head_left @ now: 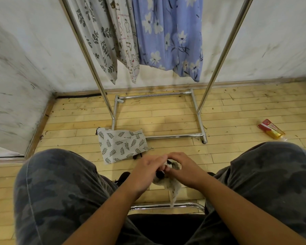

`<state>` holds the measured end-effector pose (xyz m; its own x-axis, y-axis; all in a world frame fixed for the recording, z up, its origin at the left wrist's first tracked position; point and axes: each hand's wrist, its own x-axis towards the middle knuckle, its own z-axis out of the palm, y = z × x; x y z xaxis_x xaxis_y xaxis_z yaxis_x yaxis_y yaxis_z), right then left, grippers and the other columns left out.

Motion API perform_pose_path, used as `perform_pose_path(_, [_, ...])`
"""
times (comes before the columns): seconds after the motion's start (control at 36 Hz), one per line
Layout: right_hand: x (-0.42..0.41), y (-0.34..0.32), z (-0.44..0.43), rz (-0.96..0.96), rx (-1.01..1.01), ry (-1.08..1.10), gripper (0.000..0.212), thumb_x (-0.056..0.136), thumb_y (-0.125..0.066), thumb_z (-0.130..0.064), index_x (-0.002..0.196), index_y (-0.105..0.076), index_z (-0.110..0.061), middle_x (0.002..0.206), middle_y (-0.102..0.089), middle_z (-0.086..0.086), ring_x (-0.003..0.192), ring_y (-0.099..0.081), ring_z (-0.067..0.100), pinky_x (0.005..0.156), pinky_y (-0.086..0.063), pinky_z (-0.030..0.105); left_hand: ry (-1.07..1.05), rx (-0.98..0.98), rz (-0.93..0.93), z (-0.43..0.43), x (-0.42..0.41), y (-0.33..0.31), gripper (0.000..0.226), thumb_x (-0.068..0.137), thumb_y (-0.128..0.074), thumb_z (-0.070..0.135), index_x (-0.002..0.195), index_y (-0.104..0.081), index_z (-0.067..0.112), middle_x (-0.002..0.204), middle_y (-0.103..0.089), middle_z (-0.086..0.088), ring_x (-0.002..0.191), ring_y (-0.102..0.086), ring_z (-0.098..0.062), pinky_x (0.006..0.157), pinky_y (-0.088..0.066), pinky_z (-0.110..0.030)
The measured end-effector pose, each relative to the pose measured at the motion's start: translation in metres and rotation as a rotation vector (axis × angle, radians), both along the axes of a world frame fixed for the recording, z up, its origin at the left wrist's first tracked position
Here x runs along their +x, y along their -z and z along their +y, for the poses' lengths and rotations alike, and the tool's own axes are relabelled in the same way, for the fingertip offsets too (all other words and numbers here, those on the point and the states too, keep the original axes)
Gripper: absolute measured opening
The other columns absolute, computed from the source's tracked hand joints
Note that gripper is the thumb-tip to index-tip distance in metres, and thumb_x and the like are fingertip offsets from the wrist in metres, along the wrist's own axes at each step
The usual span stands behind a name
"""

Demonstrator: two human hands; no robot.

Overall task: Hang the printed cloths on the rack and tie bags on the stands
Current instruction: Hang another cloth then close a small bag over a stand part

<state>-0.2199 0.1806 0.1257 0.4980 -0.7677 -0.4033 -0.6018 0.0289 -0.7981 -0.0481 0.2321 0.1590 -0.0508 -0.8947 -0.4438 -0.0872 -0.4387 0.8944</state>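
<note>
Low in the middle of the frame, between my knees, my left hand (145,171) and right hand (183,171) are both curled in on the small pale bag (174,187), fingers pinching at its bunched mouth while the body of it dangles below. I can't make out the cord properly under my fingers, so I judge the job now is finding both ends and drawing them even before any knot. Slack cloth like this slips, so short pinches close to the neck, one hand anchoring, the other pulling. The leaf-print bag (121,145) lies flat on the floor just above my hands, by the foot of the rack (221,55), waiting its turn. Up top, three printed cloths (170,32) hang from the rack. I'd leave a loop long enough to go round an upright, and not cinch it too hard.
</note>
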Motion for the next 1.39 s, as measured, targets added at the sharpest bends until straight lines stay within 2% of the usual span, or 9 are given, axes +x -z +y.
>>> perform_pose_path(0.19, [0.002,0.001,0.001,0.067,0.009,-0.049,0.042,0.1,-0.062,-0.031,0.141,-0.057,-0.035,0.142,-0.051,-0.008,0.131,-0.042,0.008,0.116,-0.036,0.032,0.052,-0.038,-0.081,0.002,-0.003,-0.004,0.029,0.099,-0.067,0.032,0.071,-0.071,0.025,0.071,-0.07,0.013,0.07,-0.064,0.001,0.068,-0.048,-0.016])
perform_pose_path(0.28, [0.003,-0.003,0.003,0.021,-0.014,-0.105,0.038,0.101,-0.061,-0.021,0.138,-0.063,-0.031,0.133,-0.06,-0.014,0.117,-0.047,-0.01,0.101,-0.036,0.014,0.078,-0.044,-0.114,0.004,-0.005,-0.004,0.024,0.097,-0.07,0.029,0.073,-0.071,0.025,0.065,-0.067,0.016,0.063,-0.061,0.004,0.063,-0.046,-0.013])
perform_pose_path(0.42, [0.003,-0.002,0.001,-0.011,-0.004,-0.094,0.035,0.097,-0.063,-0.015,0.122,-0.073,-0.036,0.114,-0.073,-0.02,0.103,-0.064,-0.007,0.091,-0.054,0.022,0.07,-0.048,-0.128,0.004,-0.006,-0.007,0.024,0.096,-0.071,0.033,0.073,-0.074,0.028,0.074,-0.074,0.008,0.07,-0.066,-0.001,0.068,-0.051,-0.022])
perform_pose_path(0.53, [0.005,-0.002,0.001,0.046,-0.005,-0.079,0.039,0.094,-0.062,-0.017,0.106,-0.068,-0.054,0.106,-0.074,-0.019,0.097,-0.067,-0.003,0.085,-0.054,0.022,0.087,-0.038,-0.147,0.004,-0.005,-0.007,0.025,0.096,-0.07,0.036,0.076,-0.073,0.022,0.079,-0.076,-0.001,0.074,-0.067,-0.011,0.079,-0.059,-0.041])
perform_pose_path(0.61, [0.005,0.0,0.0,0.105,0.008,-0.075,0.032,0.091,-0.063,-0.025,0.1,-0.066,-0.055,0.102,-0.074,-0.019,0.092,-0.066,-0.002,0.08,-0.052,0.023,0.11,-0.025,-0.141,0.004,-0.005,-0.008,0.025,0.097,-0.069,0.035,0.077,-0.072,0.021,0.076,-0.076,0.001,0.076,-0.068,-0.011,0.084,-0.059,-0.04])
perform_pose_path(0.78, [0.004,0.006,-0.003,0.213,-0.018,-0.114,0.035,0.09,-0.069,-0.019,0.119,-0.07,-0.04,0.105,-0.072,-0.018,0.09,-0.063,-0.003,0.072,-0.045,0.015,0.232,-0.033,-0.196,0.005,-0.003,-0.008,0.024,0.097,-0.069,0.037,0.08,-0.074,0.021,0.079,-0.078,0.007,0.08,-0.069,-0.006,0.082,-0.052,-0.028])
perform_pose_path(1.08, [0.0,0.023,0.001,0.294,0.011,0.028,0.061,0.087,-0.058,-0.048,0.146,-0.05,-0.032,0.134,-0.064,0.002,0.117,-0.061,0.021,0.097,-0.052,0.037,0.159,-0.032,-0.08,0.002,-0.005,-0.003,0.013,0.103,-0.061,0.032,0.094,-0.065,0.024,0.098,-0.078,0.007,0.079,-0.068,-0.008,0.07,-0.058,-0.028])
perform_pose_path(1.22, [0.002,0.013,0.0,0.234,0.05,0.059,0.042,0.098,-0.058,-0.041,0.139,-0.056,-0.033,0.129,-0.068,-0.002,0.114,-0.061,0.017,0.091,-0.05,0.031,0.121,-0.051,-0.021,0.0,-0.006,-0.005,0.013,0.105,-0.059,0.03,0.094,-0.064,0.025,0.093,-0.075,0.003,0.074,-0.063,-0.014,0.066,-0.055,-0.029])
perform_pose_path(1.39, [0.003,0.014,0.002,0.183,0.147,0.03,0.036,0.102,-0.051,-0.041,0.137,-0.057,-0.038,0.115,-0.061,-0.01,0.077,-0.049,-0.001,0.061,-0.037,0.016,0.119,-0.094,-0.062,0.002,-0.005,-0.003,0.016,0.104,-0.06,0.028,0.089,-0.065,0.026,0.072,-0.068,0.002,0.062,-0.057,-0.009,0.061,-0.047,-0.023])
